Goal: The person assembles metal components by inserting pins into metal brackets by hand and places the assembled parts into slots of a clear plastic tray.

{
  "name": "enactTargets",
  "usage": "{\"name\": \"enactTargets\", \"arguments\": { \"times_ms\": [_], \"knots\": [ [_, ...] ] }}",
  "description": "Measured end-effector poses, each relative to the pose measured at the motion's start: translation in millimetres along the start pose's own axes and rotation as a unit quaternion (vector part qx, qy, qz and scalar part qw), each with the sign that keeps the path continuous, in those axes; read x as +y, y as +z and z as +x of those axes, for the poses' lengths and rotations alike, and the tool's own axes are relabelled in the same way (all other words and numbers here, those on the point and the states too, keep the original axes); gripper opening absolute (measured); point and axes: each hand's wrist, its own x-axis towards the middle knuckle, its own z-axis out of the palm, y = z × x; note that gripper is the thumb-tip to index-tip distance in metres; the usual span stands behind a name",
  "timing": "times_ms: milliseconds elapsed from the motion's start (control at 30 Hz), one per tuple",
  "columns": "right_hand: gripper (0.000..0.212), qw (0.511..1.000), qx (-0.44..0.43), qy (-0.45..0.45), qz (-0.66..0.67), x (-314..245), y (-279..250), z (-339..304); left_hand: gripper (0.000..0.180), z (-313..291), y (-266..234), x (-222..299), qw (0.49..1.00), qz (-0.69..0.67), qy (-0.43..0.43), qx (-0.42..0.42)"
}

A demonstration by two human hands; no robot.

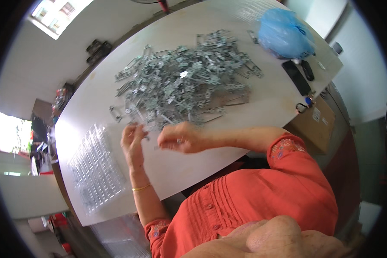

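Left hand (133,141) bunched at the near edge of the heaped silvery metal pieces (182,75) on the white bare-topped table (86,105); just right, my blurred right hand (182,137) curls. I cannot tell whether either grips anything. Farther right sits a bulging blue plastic bag (284,34).
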Motion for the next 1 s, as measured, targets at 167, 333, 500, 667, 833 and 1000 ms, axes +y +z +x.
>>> {"name": "enactTargets", "arguments": {
  "times_ms": [167,333,500,667,833,1000],
  "knots": [
    [0.009,0.988,0.144,0.023,-0.044,0,-30,47,0.011,11,20,-20,0.953,-0.217,-0.079,-0.198],
    [0.01,0.977,0.191,0.029,-0.095,2,-52,63,0.007,13,27,-27,0.9,-0.351,-0.09,-0.243],
    [0.011,0.972,0.156,0.022,-0.175,9,-51,79,0.021,13,22,-31,0.88,-0.405,-0.105,-0.224],
    [0.011,0.953,0.102,-0.027,-0.285,10,-42,95,0.034,16,19,-36,0.871,-0.431,-0.107,-0.213],
    [0.009,0.946,0.054,-0.029,-0.318,12,-29,103,0.055,12,10,-42,0.852,-0.473,-0.118,-0.192],
    [0.009,0.931,0.022,-0.034,-0.362,9,-26,107,0.051,13,6,-47,0.846,-0.475,-0.131,-0.205]
  ]
}}
